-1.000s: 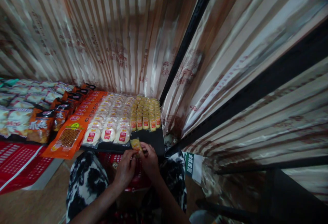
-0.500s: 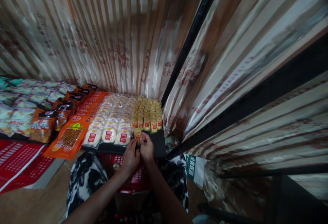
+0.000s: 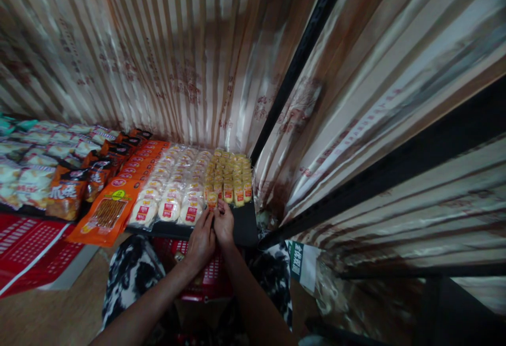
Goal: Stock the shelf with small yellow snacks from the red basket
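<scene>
Between the fingertips of both hands is a small yellow snack packet point(image 3: 212, 199) with a red label, at the front of the rows of similar yellow packets point(image 3: 238, 194). My left hand point(image 3: 201, 239) is closed on its left side. On the other side my right hand point(image 3: 224, 225) pinches it too. Just left of the hands lie rows of clear-wrapped round white crackers point(image 3: 192, 212) with red labels. All of these rest on a black shelf point(image 3: 245, 224). Whether the held packet touches the row behind it I cannot tell.
Orange bags of stick snacks point(image 3: 105, 214), dark-orange bags point(image 3: 68, 193) and white packets point(image 3: 31, 182) fill the shelf leftward. A red basket point(image 3: 213, 277) sits below, between the knees. Black metal posts point(image 3: 290, 79) and striped plastic sheeting point(image 3: 190, 61) stand behind and to the right.
Both hands have moved slightly forward with the yellow packet, bringing it up against or in front of the yellow rows. The view has shifted a little.
</scene>
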`<action>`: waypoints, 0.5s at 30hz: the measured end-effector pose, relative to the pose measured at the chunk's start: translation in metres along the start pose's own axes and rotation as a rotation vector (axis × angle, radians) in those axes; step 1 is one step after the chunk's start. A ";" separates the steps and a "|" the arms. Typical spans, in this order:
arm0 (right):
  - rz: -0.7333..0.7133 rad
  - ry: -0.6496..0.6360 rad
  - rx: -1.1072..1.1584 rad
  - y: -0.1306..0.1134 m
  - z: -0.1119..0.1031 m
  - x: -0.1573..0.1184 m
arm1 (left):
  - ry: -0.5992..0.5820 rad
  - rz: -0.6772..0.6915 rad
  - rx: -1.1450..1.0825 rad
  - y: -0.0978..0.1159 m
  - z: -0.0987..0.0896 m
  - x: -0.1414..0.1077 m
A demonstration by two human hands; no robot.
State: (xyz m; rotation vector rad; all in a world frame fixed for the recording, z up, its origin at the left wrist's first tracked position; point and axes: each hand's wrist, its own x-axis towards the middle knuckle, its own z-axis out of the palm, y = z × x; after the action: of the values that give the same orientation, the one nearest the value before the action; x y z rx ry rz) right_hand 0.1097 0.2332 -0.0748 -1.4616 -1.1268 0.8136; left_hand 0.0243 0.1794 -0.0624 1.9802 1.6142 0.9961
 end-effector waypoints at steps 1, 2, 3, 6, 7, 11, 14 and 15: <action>0.002 -0.001 0.005 0.000 0.001 0.001 | 0.004 0.021 0.012 -0.001 -0.001 0.000; 0.001 -0.002 0.007 0.001 0.002 0.001 | 0.007 0.041 0.023 -0.001 -0.002 0.001; -0.002 -0.004 0.006 0.001 0.002 0.002 | 0.007 0.058 0.032 -0.002 -0.003 0.001; -0.023 -0.010 -0.008 0.003 0.002 0.004 | -0.001 0.097 0.045 -0.002 -0.003 0.001; -0.030 -0.006 -0.012 0.004 0.002 0.004 | -0.004 0.102 0.045 -0.003 -0.003 0.001; -0.048 0.007 -0.004 0.006 0.000 0.002 | 0.000 0.104 0.032 -0.007 0.003 -0.001; -0.048 0.017 0.011 0.006 -0.001 -0.002 | 0.003 0.117 0.031 -0.010 0.005 -0.002; -0.047 0.027 0.009 0.006 0.000 -0.003 | 0.002 0.120 0.033 -0.010 0.005 -0.002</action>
State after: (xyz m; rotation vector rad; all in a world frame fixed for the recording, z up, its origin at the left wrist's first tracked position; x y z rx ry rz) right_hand 0.1105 0.2306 -0.0803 -1.4295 -1.1323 0.7632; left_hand 0.0207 0.1804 -0.0729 2.1205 1.5375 1.0211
